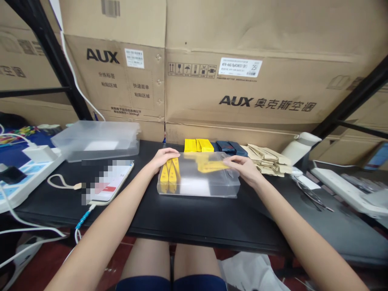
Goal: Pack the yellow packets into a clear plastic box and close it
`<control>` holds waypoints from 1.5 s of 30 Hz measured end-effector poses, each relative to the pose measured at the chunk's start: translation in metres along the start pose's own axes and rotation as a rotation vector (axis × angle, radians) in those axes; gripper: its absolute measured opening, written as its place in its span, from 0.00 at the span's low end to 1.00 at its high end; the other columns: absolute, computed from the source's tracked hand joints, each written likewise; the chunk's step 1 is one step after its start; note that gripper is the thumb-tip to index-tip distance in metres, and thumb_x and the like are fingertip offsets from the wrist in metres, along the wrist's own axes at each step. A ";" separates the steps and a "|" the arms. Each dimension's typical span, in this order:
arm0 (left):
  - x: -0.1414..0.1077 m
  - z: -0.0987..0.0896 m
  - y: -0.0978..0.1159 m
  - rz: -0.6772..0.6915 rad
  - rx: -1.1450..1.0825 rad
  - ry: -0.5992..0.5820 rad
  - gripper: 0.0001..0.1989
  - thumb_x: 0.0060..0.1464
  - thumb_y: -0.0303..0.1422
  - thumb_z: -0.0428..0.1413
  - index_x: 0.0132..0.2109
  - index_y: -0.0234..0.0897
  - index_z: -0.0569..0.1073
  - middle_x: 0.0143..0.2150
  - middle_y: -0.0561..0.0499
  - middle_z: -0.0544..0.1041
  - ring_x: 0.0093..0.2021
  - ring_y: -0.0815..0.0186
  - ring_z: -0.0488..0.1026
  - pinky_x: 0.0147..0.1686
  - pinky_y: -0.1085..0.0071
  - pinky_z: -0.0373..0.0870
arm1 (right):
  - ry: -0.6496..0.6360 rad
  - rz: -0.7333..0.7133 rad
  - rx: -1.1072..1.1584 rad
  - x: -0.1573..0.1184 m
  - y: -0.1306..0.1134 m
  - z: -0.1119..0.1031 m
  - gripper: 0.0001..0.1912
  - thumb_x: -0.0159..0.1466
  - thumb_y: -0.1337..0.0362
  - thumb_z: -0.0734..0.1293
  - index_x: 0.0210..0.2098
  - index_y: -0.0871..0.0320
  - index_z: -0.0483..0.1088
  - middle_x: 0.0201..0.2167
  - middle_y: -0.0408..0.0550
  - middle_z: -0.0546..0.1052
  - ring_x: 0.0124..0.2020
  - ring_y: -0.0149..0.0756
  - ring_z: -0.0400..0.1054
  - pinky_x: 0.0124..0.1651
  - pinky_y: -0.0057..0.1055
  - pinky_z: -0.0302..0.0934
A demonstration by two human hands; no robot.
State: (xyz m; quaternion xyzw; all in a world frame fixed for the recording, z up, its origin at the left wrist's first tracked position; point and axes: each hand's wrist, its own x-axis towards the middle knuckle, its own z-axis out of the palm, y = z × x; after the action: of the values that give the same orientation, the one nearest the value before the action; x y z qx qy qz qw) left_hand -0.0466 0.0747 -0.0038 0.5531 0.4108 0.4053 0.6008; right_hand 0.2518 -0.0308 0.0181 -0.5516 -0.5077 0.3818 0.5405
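At the middle of a black table (209, 220), a person's two hands work over a clear plastic box (220, 188), just on the near side of a row of yellow packets (198, 145), dark blue packets (232, 148) and tan packets (266, 159). The left hand (165, 158) lies at the box's far left corner, its fingers bent over the edge; whether they grip or merely rest cannot be told. The right hand (244, 167) appears to pinch the right end of a blurred yellow strip (214, 166) between thumb and fingers. The step looks to be settling that strip into the box, beside the yellow loops (170, 176) at its left end; the next move would seem to call for turning it to match, then letting go. The box's long axis runs left to right, its white-labelled side facing near; the strip also lies roughly left to right, while the loops run near to far.
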 end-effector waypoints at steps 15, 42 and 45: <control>-0.002 0.002 0.003 0.012 0.036 0.012 0.16 0.33 0.36 0.67 0.33 0.37 0.77 0.28 0.52 0.76 0.29 0.66 0.73 0.32 0.70 0.68 | -0.150 0.099 0.062 -0.001 0.003 -0.002 0.19 0.40 0.62 0.78 0.33 0.58 0.76 0.30 0.46 0.79 0.28 0.32 0.72 0.33 0.29 0.65; 0.002 -0.006 0.009 0.231 0.374 0.500 0.14 0.46 0.45 0.57 0.29 0.38 0.75 0.33 0.50 0.77 0.38 0.62 0.71 0.42 0.70 0.63 | -0.357 0.102 0.026 0.000 0.016 0.000 0.15 0.48 0.59 0.75 0.33 0.56 0.70 0.33 0.43 0.78 0.33 0.35 0.73 0.40 0.32 0.66; -0.001 -0.008 0.016 0.170 0.248 0.442 0.11 0.42 0.40 0.60 0.31 0.37 0.74 0.34 0.49 0.77 0.37 0.64 0.71 0.38 0.72 0.63 | -0.364 0.099 0.023 -0.002 0.013 0.000 0.15 0.48 0.59 0.75 0.33 0.56 0.70 0.34 0.43 0.78 0.34 0.35 0.73 0.41 0.32 0.66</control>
State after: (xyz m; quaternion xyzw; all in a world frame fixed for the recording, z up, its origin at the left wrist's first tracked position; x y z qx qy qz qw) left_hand -0.0554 0.0771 0.0121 0.5531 0.5306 0.5117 0.3881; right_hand 0.2532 -0.0312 0.0046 -0.4914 -0.5651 0.5072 0.4265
